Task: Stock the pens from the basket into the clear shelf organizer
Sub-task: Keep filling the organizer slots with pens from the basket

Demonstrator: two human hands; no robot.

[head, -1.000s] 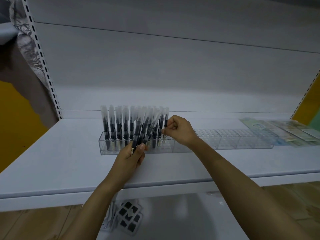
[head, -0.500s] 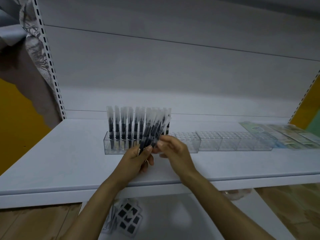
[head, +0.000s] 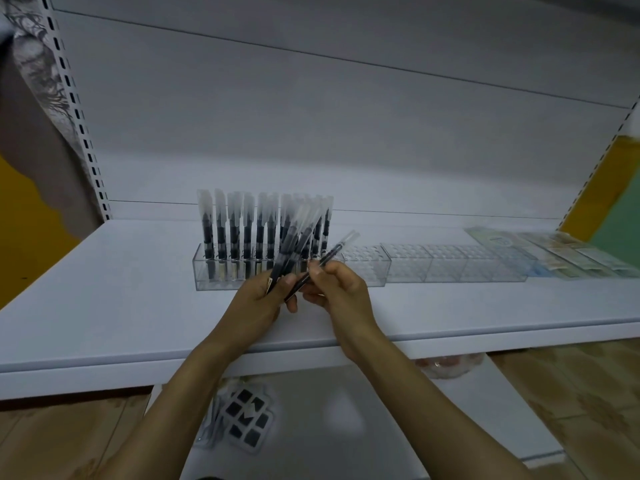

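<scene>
Clutches in the left grip [head: 258, 299], just in front of the clear organizer [head: 450, 268], a fanned bundle of pens [head: 294, 244]: slim dark barrels, frosted see-through caps pointing up and away. Pinches with the right grip [head: 341, 292] a single pen [head: 332, 252] of the same kind, tilted, with its cap over the organizer's front edge and its lower end close beside the left thumb. Along a matte white shelf [head: 121, 306], the organizer itself: a long, glossy box of hard plastic, topped with a grid of small round holes. At its left end, upright pens [head: 235, 230] in tight rows. Just past its right end, flat shiny packets [head: 554, 251]. Below it, on a lower shelf, packaged puzzle cubes [head: 246, 420] with black square tiles.
</scene>
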